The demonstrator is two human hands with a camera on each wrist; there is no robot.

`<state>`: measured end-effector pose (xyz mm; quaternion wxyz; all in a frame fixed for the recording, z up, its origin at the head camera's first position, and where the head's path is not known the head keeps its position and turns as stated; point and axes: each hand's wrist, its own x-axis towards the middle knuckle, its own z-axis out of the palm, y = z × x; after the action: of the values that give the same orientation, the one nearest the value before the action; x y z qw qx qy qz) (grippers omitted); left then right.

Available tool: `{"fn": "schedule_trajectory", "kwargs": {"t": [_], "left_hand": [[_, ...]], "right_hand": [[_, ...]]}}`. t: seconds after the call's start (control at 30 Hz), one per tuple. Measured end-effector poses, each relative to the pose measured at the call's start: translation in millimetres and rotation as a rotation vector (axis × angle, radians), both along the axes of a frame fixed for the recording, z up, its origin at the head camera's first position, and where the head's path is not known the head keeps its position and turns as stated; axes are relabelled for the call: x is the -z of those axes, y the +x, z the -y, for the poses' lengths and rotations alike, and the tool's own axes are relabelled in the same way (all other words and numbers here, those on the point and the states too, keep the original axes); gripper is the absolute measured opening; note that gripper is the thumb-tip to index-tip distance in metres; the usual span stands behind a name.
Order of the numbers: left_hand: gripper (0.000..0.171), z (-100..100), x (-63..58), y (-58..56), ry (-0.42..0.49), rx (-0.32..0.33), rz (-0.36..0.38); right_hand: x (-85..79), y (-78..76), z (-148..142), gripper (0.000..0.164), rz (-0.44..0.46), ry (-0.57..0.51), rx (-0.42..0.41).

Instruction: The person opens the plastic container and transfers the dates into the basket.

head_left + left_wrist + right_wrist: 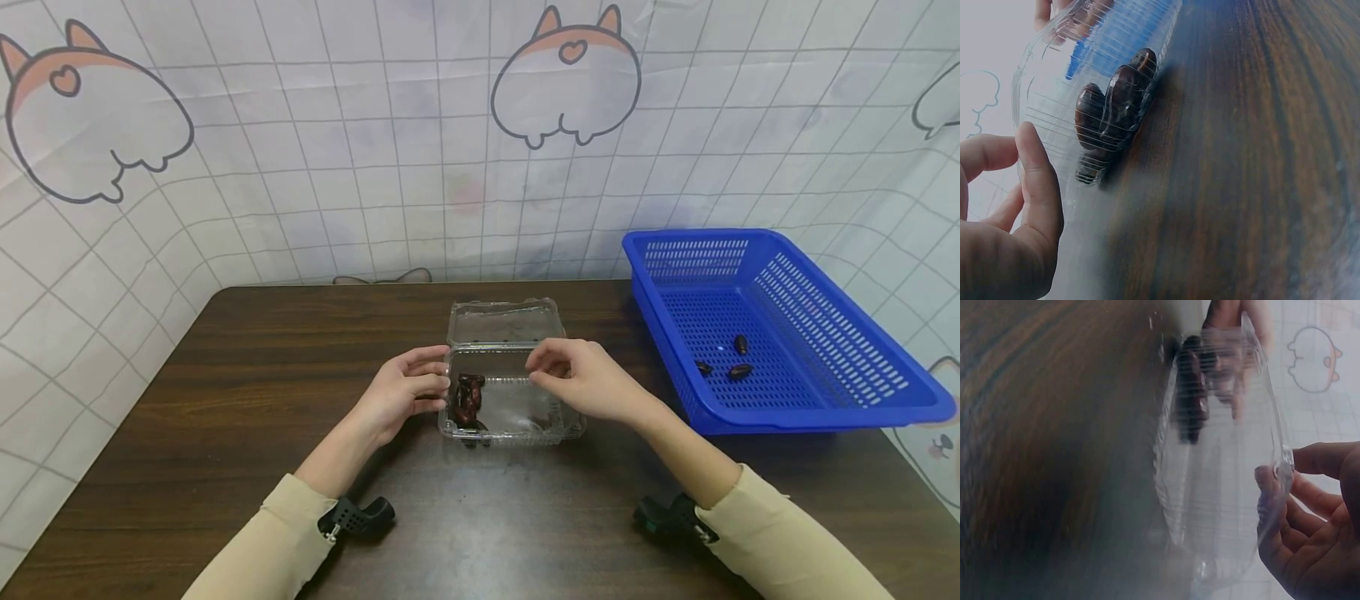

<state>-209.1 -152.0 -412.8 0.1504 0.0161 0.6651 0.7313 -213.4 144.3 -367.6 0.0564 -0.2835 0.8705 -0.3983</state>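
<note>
A clear plastic clamshell box (pixel 517 408) stands on the table with its lid (pixel 506 322) folded back. Several glossy dark-brown dates (pixel 468 402) are bunched at its left end; the left wrist view shows these dates (pixel 1124 103) through the ribbed wall. My left hand (pixel 397 393) touches the box's left side, fingers loosely extended and thumb apart from them. Over the right end hovers my right hand (pixel 581 379), fingers bent loosely and a gap between thumb and forefinger. No date shows in it. In the right wrist view, plastic partly covers the right hand (pixel 1316 525).
A blue slatted basket (pixel 825 417) stands at the right of the table, three dates (pixel 739 372) on its floor. The dark wooden table (pixel 225 417) reaches back to a gridded white cloth (pixel 337 167). A thin cable (pixel 386 277) lies by the back edge.
</note>
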Motion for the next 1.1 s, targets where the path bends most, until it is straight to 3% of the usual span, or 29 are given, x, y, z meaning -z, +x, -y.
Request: {"fn": "schedule_trajectory", "kwargs": {"t": [0.73,1.1], "left_hand": [[0.053,1,2.1,-0.2,-0.008,-0.014,0.007],[0.052,0,0.6,0.3,0.004,-0.008,0.011]], "right_hand": [[10.7,-4.3,32,0.016,0.003,0.042,-0.104],[17.4,-7.0,43,0.021,0.047,0.078,-0.103]]}}
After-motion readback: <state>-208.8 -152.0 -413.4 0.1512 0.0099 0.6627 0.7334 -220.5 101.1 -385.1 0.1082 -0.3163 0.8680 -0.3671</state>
